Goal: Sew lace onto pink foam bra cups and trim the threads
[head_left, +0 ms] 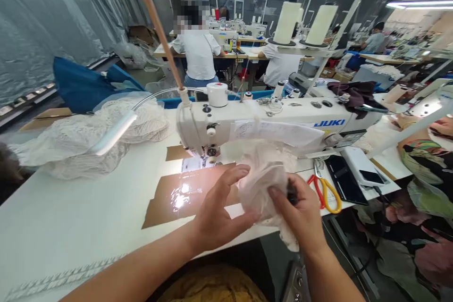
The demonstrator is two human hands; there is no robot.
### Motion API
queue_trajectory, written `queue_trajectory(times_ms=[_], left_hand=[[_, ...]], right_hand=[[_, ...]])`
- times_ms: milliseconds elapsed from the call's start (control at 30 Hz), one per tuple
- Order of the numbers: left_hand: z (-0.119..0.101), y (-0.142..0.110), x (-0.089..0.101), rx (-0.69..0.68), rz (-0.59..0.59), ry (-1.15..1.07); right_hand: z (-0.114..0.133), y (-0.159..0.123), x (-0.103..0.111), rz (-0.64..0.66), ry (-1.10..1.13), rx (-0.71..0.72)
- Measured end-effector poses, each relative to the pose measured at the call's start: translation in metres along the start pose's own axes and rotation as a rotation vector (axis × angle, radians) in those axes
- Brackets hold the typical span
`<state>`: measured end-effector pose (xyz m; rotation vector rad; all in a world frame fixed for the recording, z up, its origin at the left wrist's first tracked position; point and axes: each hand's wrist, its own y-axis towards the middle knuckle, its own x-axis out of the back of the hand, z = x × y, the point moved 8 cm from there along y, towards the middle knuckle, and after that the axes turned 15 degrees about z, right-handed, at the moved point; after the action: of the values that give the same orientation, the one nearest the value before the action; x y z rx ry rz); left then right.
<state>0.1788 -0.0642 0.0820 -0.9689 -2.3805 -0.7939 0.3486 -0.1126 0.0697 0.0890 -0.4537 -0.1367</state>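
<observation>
In front of the sewing machine (pixel 255 125), my right hand (pixel 300 212) pinches a bunched piece of thin white fabric (pixel 264 188) between thumb and fingers. A small dark object (pixel 292 192) shows inside the same hand; its kind is hidden by the fingers. My left hand (pixel 219 210) is at the fabric's left side, fingers apart and curved toward it, the thumb at its lower edge. Whether the thumb presses on the cloth I cannot tell. More of the cloth hangs below my right hand and lies back toward the machine. A brown board (pixel 191 193) under shiny film lies left of the hands.
Scissors (pixel 327 193) with red and yellow handles lie right of my hand, beside a black tray (pixel 345 179) and a white device (pixel 364 167). A heap of white lace (pixel 95 137) covers the table's far left, under a lamp (pixel 115 134). Other people work nearby.
</observation>
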Motion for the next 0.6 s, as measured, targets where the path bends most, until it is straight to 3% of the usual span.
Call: queue_trajectory(times_ms=[100,200,267,333,433,500,600], left_hand=[[0.022,-0.03,0.0,0.211,0.046,-0.179],[0.051,-0.059,0.004,0.384,0.124,-0.385],[0.065,-0.079,0.017,0.434,0.109,-0.483],[0.074,-0.1,0.033,0.462,0.067,-0.534],[0.081,-0.127,0.053,0.485,0.001,-0.572],[0.081,-0.138,0.06,0.485,-0.002,-0.578],[0.076,-0.14,0.06,0.429,0.055,-0.548]], right_hand=[[-0.007,0.008,-0.066,0.299,0.303,-0.013],[-0.017,0.013,-0.108,0.458,0.296,-0.001],[-0.023,0.017,-0.116,0.478,0.105,0.034],[-0.027,0.021,-0.112,0.419,-0.251,0.071],[-0.012,0.021,-0.108,0.306,-0.624,0.212],[0.006,0.018,-0.116,0.307,-0.555,0.305],[0.026,0.018,-0.147,0.475,-0.089,0.24]])
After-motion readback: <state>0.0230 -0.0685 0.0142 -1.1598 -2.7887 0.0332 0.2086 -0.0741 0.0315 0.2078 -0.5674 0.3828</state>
